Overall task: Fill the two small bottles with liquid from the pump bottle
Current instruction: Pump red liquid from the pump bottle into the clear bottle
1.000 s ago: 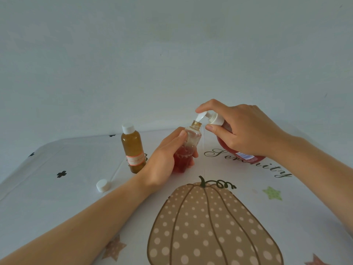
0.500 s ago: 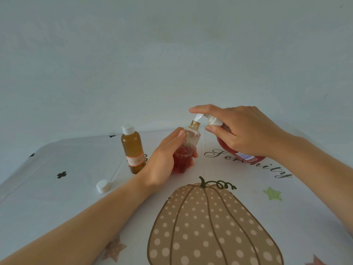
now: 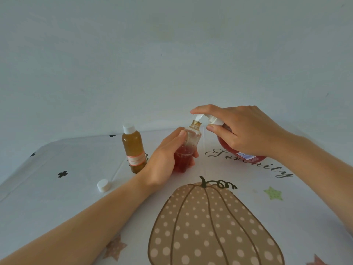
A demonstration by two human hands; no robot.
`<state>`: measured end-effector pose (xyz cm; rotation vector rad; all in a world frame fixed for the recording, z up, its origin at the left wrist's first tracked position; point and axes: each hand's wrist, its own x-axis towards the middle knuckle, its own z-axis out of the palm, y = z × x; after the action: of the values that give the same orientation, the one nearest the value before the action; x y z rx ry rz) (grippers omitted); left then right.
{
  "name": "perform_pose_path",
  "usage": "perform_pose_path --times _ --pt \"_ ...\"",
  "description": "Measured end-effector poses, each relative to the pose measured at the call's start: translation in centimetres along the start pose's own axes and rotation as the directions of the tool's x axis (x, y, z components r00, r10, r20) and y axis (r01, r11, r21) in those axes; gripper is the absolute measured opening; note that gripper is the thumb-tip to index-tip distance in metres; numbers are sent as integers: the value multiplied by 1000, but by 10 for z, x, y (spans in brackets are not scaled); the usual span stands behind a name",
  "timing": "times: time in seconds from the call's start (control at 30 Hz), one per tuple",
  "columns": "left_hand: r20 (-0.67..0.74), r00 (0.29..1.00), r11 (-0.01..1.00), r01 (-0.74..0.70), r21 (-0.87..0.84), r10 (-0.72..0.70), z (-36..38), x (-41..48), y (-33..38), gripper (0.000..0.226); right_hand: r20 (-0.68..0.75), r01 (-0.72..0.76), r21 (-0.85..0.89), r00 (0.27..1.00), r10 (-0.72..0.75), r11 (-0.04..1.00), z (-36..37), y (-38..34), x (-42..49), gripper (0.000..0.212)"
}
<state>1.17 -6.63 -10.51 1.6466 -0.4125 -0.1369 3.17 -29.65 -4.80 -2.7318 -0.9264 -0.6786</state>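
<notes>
My left hand (image 3: 164,159) grips a small clear bottle (image 3: 188,148), open at its gold neck and about half full of red liquid. It stands on the table, tilted slightly. My right hand (image 3: 242,131) holds the red pump bottle (image 3: 246,155) by its white pump head (image 3: 207,119), forefinger lying along the top, thumb under the collar. The white spout sits right over the small bottle's mouth. A second small bottle (image 3: 133,150), amber with a white cap and a label, stands upright to the left.
A loose white cap (image 3: 102,185) lies on the table at the left. The white tablecloth (image 3: 57,197) bears a large spotted pumpkin print (image 3: 210,226), script lettering, stars and small black clovers. A plain pale wall rises close behind the table.
My right forefinger has flattened and pushed the pump head down, so the spout now sits lower over the small bottle's neck. The left hand and both small bottles stay put.
</notes>
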Motion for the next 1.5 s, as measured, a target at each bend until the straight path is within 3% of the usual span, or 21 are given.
perform_pose_path --times 0.23,0.57,0.83,1.23,1.5 --pt "2 1000 1000 4 -4 -4 1 0 0 47 21 11 4 1000 -11 1000 0 2 -1 46" --pt "12 1000 1000 4 23 -4 2 -1 1 43 -38 -18 53 999 20 998 3 3 -1 27" --pt "-8 1000 1000 11 -18 -11 1 -1 1 46 79 2 11 997 -2 1000 1 2 1 46" --pt "4 1000 1000 12 26 -13 4 -1 4 43 4 7 14 1000 -7 1000 5 7 -1 33" --pt "-10 1000 1000 14 8 -14 2 -3 4 48 46 12 -1 999 -12 1000 2 2 0 45"
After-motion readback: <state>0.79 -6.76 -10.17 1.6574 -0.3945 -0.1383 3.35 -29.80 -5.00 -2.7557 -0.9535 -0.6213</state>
